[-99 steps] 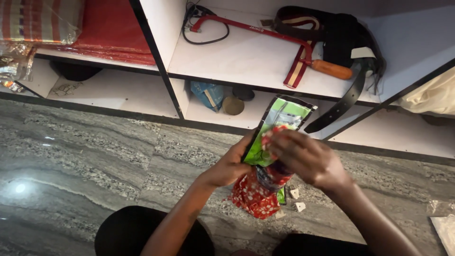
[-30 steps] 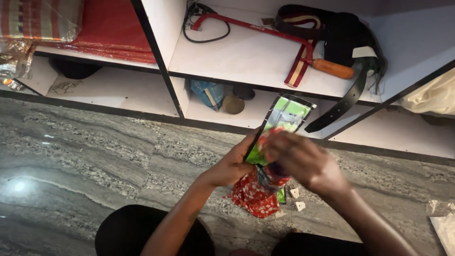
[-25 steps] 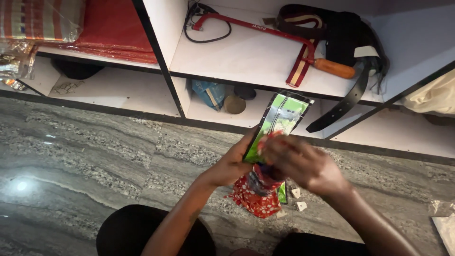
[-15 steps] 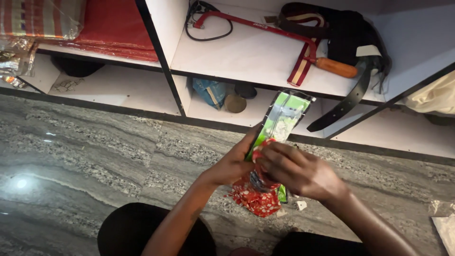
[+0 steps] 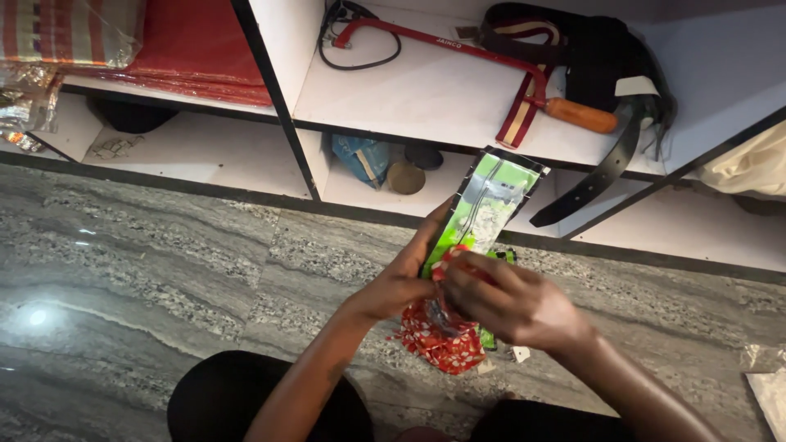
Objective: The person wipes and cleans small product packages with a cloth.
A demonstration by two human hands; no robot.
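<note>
I hold a green and white packet (image 5: 489,205) upright over the grey marble floor (image 5: 147,254). My left hand (image 5: 401,282) grips its left edge from below. My right hand (image 5: 512,299) closes over the packet's lower end, where a red patterned wrapper (image 5: 438,344) with white spots hangs down under both hands. A few small white scraps (image 5: 519,354) lie on the floor just beside the wrapper.
A white shelf unit with black edges stands ahead. On it lie a red hacksaw (image 5: 458,53) with an orange handle, a black cable (image 5: 360,37), a black belt (image 5: 602,176) and a bag. A blue packet (image 5: 363,157) sits in the lower cubby. Red cloth (image 5: 196,49) fills the left shelf.
My right hand slid down from the packet's middle to its lower end, by the red wrapper. The packet's top shows more.
</note>
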